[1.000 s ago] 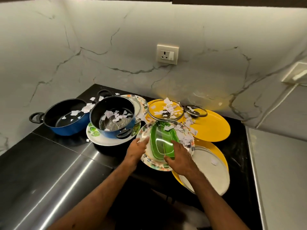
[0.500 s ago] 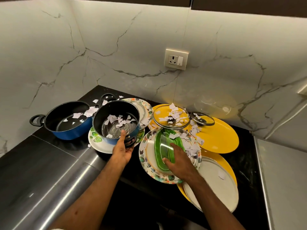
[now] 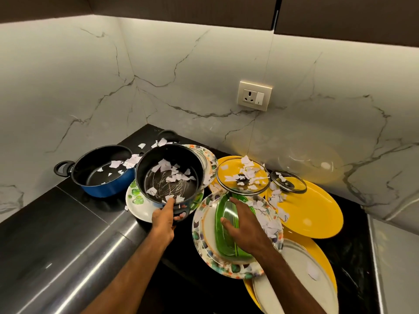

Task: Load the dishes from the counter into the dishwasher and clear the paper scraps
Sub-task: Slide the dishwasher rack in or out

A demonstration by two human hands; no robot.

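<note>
Two blue pots stand on the black counter. My left hand (image 3: 166, 215) grips the near handle and rim of the nearer blue pot (image 3: 169, 177), which is tilted on a leaf-patterned plate (image 3: 136, 200) and holds paper scraps (image 3: 174, 175). My right hand (image 3: 243, 225) lies flat with fingers spread on a green tray (image 3: 223, 220), which sits on a floral plate (image 3: 204, 250). More scraps cover a glass lid (image 3: 242, 175) and the plate's right side.
The second blue pot (image 3: 102, 173) stands at the far left with scraps inside. A small glass lid (image 3: 288, 183) rests on a yellow plate (image 3: 310, 211). A white plate (image 3: 292, 279) over another yellow one lies at the near right. A wall socket (image 3: 254, 95) is behind.
My left hand left the floral plate's rim, went left to the nearer blue pot and now grips its handle, tipping it. My right hand stays on the green tray.
</note>
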